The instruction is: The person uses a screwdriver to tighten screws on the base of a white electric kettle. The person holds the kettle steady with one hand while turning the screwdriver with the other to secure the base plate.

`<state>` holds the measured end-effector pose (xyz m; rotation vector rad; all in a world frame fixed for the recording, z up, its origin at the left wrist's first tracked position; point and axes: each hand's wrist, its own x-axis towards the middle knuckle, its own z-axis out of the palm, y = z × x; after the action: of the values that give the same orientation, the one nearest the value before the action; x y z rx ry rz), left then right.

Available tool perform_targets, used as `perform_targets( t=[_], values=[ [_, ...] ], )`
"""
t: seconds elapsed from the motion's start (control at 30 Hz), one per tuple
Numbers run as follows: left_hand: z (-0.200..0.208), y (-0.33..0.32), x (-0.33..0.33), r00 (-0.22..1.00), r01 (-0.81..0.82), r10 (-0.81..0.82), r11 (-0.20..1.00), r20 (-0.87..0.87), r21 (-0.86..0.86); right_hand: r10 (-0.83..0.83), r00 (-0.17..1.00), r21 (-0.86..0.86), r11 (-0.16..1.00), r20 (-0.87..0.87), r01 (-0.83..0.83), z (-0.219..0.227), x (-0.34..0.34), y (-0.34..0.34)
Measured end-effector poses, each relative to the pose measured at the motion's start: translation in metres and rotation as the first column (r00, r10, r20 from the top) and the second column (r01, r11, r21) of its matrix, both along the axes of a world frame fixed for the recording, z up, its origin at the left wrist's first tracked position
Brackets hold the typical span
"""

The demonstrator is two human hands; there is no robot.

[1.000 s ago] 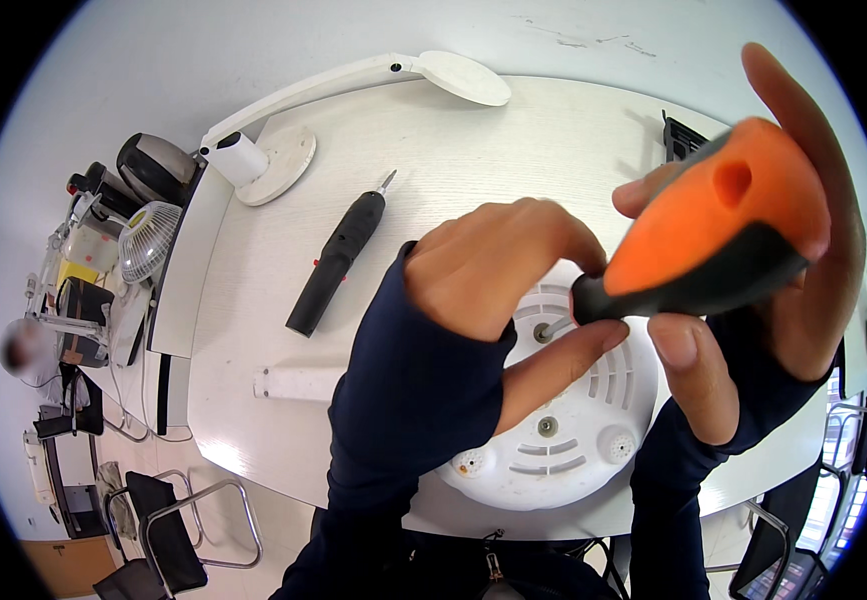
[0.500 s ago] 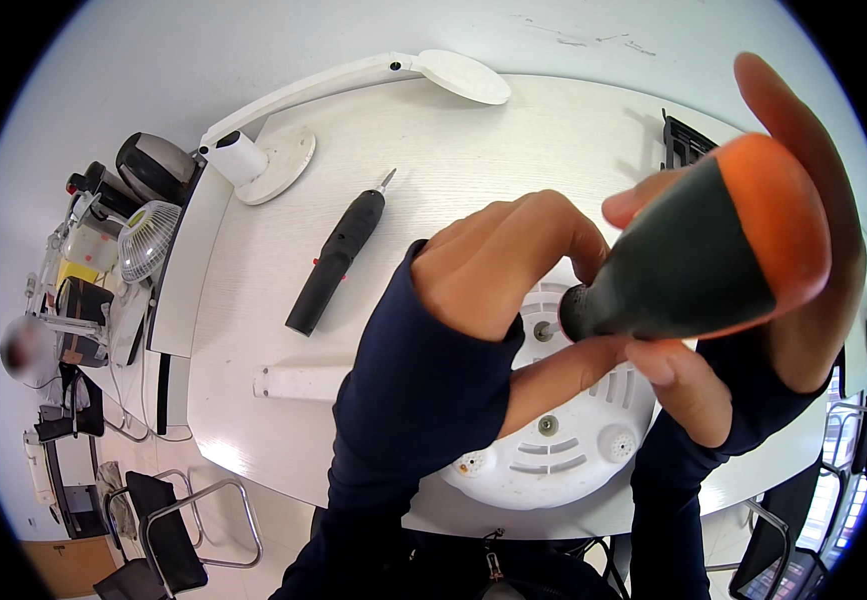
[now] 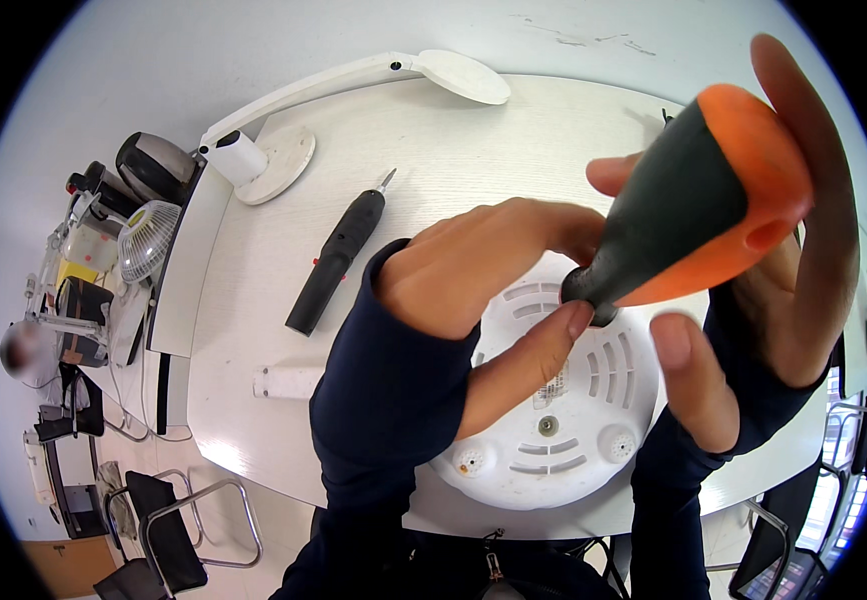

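A large screwdriver with a dark green and orange handle (image 3: 678,205) slants over a round white slotted base (image 3: 543,480). My left hand (image 3: 473,260) pinches the narrow neck of its handle between thumb and fingers. Around the thick end is my right hand (image 3: 821,230), open, with its thumb and fingers spread apart; whether the palm touches the handle I cannot tell. My hands and the handle hide the screwdriver's shaft and tip. In the base are a recessed screw hole (image 3: 548,426), vent slots and small round feet.
A black electric screwdriver (image 3: 335,262) lies on the white table (image 3: 243,300), left of my hands. Behind it stands a white desk lamp (image 3: 278,165). A white bar (image 3: 285,382) pokes out beside my left sleeve. Chairs (image 3: 178,520) stand on the floor at left.
My right thumb has come away from the handle and the fingers have spread. The screwdriver's thick end has turned and shifted slightly up and left. My left hand still pinches the neck.
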<state>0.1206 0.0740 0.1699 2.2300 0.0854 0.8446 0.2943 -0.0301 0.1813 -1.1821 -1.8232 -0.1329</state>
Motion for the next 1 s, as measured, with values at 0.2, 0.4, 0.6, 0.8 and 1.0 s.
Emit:
perform_targets(
  t=[0.2,0.4,0.6,0.8,1.0],
  values=[
    [0.004,-0.004,0.0,0.997,-0.078,0.078,0.997,0.0,0.022,-0.216,0.976,0.105,0.972,0.037,0.212,0.003,-0.009,-0.009],
    [-0.006,-0.01,0.004,0.988,-0.111,0.11,0.994,0.11,0.007,-0.206,0.976,0.058,0.978,0.069,0.202,0.004,-0.008,-0.012],
    [-0.001,-0.003,-0.002,0.995,-0.095,0.092,0.991,0.037,0.093,-0.123,0.991,0.061,0.99,-0.05,0.126,-0.009,-0.011,0.0],
    [0.0,-0.007,0.005,0.983,-0.161,0.143,0.974,0.12,0.16,-0.219,0.968,0.074,0.975,0.122,0.211,0.005,-0.01,-0.007],
    [-0.006,-0.008,0.009,0.982,-0.144,0.13,0.985,0.135,0.094,-0.134,0.991,0.092,0.987,-0.002,0.134,0.004,-0.012,-0.003]
  ],
)
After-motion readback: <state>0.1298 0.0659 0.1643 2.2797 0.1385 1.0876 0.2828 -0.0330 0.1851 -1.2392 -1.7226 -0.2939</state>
